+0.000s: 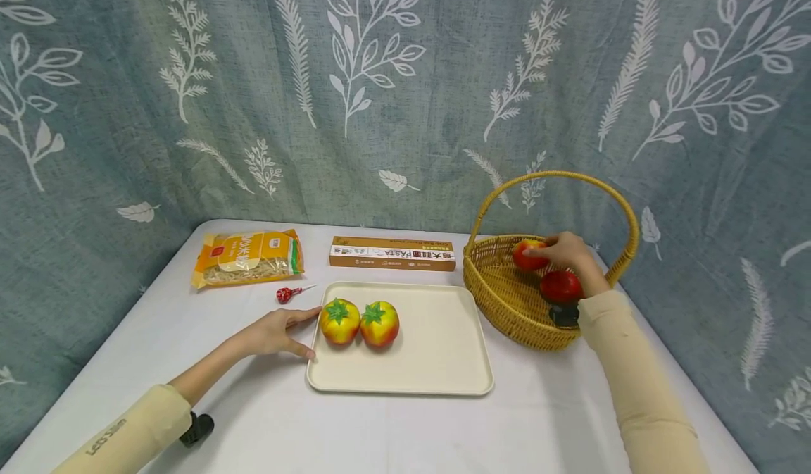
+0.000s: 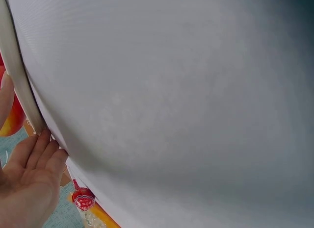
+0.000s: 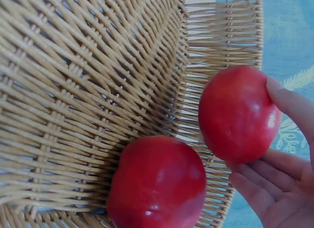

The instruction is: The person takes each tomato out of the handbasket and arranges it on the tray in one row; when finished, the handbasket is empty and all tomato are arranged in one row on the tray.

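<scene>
"Head view first: where's the red fruit (image 1: 524, 259)?"

"Toward twelve o'clock inside the wicker basket (image 1: 510, 325), which stands between two and three o'clock of the tray (image 1: 437, 340). The right hand (image 1: 567, 250) grasps it."

"How would you manage that hold?"

"I'd grip firmly without squeezing, keep clear of the second red fruit (image 1: 560, 286), between four and five o'clock from it, and mind the arched handle (image 1: 557, 173)."

"And the arms?"

"The right forearm slants in from four o'clock, its hand bent inward over the basket. The left forearm comes from eight; the left hand (image 1: 281, 331) is spread at the tray's nine o'clock edge, near two yellow-and-red fruits (image 1: 339, 327)."

"Left wrist view?"

"That hand lies at eight o'clock, fingers unclenched and fairly straight, tips against the tray's rim, grasping nothing I can make out. Light contact should be enough to steady it. A lollipop (image 2: 83, 199) sits near seven."

"Right wrist view?"

"The held fruit is at three o'clock: thumb on its two o'clock side, fingers beneath around five, palm apart. Opposed like that, they should stop a smooth round thing rolling. Whether it touches the basket wall, I can't tell."
</scene>
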Tool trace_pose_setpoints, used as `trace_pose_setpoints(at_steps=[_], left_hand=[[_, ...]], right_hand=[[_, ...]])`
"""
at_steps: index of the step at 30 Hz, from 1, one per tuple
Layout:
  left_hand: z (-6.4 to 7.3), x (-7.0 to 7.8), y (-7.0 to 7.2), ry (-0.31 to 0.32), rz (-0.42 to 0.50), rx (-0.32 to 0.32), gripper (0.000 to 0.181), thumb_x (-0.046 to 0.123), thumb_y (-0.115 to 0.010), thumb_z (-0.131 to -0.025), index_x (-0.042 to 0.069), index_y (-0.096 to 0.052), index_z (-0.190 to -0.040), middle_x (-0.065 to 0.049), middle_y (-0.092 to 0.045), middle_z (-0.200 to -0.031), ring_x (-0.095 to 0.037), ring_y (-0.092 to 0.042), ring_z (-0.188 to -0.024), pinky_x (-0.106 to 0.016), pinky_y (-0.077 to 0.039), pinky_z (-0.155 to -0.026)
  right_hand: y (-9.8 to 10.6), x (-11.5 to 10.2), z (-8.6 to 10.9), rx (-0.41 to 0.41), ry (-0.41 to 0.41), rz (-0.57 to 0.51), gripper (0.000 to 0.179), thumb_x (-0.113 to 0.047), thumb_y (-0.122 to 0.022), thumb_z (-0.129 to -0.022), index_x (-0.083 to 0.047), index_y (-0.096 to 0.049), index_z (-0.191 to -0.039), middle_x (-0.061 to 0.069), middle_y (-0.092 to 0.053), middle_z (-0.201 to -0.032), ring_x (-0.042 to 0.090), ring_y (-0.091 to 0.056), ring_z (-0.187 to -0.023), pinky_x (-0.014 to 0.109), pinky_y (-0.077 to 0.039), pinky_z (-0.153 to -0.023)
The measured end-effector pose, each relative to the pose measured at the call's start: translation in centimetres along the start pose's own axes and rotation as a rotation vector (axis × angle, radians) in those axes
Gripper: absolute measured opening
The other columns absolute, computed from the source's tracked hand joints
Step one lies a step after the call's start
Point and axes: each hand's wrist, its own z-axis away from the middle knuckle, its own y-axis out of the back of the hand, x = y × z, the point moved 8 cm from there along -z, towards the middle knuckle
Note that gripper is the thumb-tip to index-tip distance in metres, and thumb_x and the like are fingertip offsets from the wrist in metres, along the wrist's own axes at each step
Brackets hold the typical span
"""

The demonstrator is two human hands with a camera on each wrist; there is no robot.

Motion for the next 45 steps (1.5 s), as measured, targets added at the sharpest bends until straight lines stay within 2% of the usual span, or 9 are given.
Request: trace_pose_setpoints(at_steps=[7, 13, 22, 29, 39, 45], left_hand=[[-0.1, -0.1, 0.0, -0.004, -0.014, 0.001, 0.091, 0.030, -0.086, -0.072, 0.003, -0.040, -0.146, -0.022, -0.038, -0.147, -0.041, -0.032, -0.137, -0.054, -0.031, -0.109], [-0.1, -0.2, 0.0, 0.001, -0.011, -0.001, 0.092, 0.031, -0.086, -0.071, 0.003, -0.040, -0.146, -0.022, -0.038, -0.147, -0.041, -0.032, -0.137, -0.054, -0.030, -0.109], [-0.1, -0.3, 0.0, -0.006, -0.020, 0.002, 0.091, 0.032, -0.085, -0.072, 0.003, -0.041, -0.146, -0.022, -0.039, -0.147, -0.041, -0.033, -0.136, -0.054, -0.031, -0.109], [-0.2, -0.3, -0.1, 0.007, -0.036, -0.001, 0.091, 0.033, -0.085, -0.072, 0.004, -0.040, -0.146, -0.022, -0.039, -0.147, -0.042, -0.033, -0.136, -0.055, -0.031, -0.109], [-0.2, -0.4, 0.0, 0.005, -0.027, -0.002, 0.091, 0.032, -0.086, -0.072, 0.003, -0.041, -0.146, -0.022, -0.039, -0.147, -0.041, -0.033, -0.136, -0.055, -0.030, -0.109], [-0.2, -0.3, 0.0, 0.007, -0.019, -0.007, 0.091, 0.032, -0.085, -0.072, 0.004, -0.040, -0.146, -0.022, -0.039, -0.147, -0.042, -0.032, -0.136, -0.055, -0.030, -0.109]], right_hand=[[0.8, -0.2, 0.7, 0.046, 0.040, -0.077, 0.090, -0.056, -0.064, -0.086, 0.012, -0.040, -0.140, 0.034, -0.043, -0.138, 0.049, -0.041, -0.124, 0.060, -0.040, -0.099], [1.7, -1.0, 2.5, 0.115, 0.085, -0.168, 0.091, -0.057, -0.066, -0.084, 0.008, -0.040, -0.142, 0.030, -0.047, -0.136, 0.044, -0.045, -0.123, 0.057, -0.041, -0.100], [2.5, -2.0, 4.2, 0.146, 0.127, -0.202, 0.094, -0.062, -0.062, -0.084, 0.003, -0.035, -0.146, 0.028, -0.044, -0.140, 0.044, -0.042, -0.126, 0.059, -0.038, -0.101], [2.9, -2.6, 5.4, 0.196, 0.168, -0.235, 0.089, -0.060, -0.063, -0.085, 0.002, -0.039, -0.145, 0.028, -0.046, -0.139, 0.043, -0.045, -0.125, 0.057, -0.041, -0.099], [2.3, -2.9, 7.1, 0.253, 0.184, -0.320, 0.090, -0.060, -0.065, -0.083, -0.005, -0.037, -0.148, 0.022, -0.042, -0.145, 0.040, -0.042, -0.131, 0.057, -0.038, -0.103], [1.6, -3.5, 8.2, 0.271, 0.182, -0.366, 0.090, -0.058, -0.066, -0.083, -0.005, -0.035, -0.149, 0.021, -0.041, -0.146, 0.038, -0.041, -0.132, 0.052, -0.039, -0.105]])
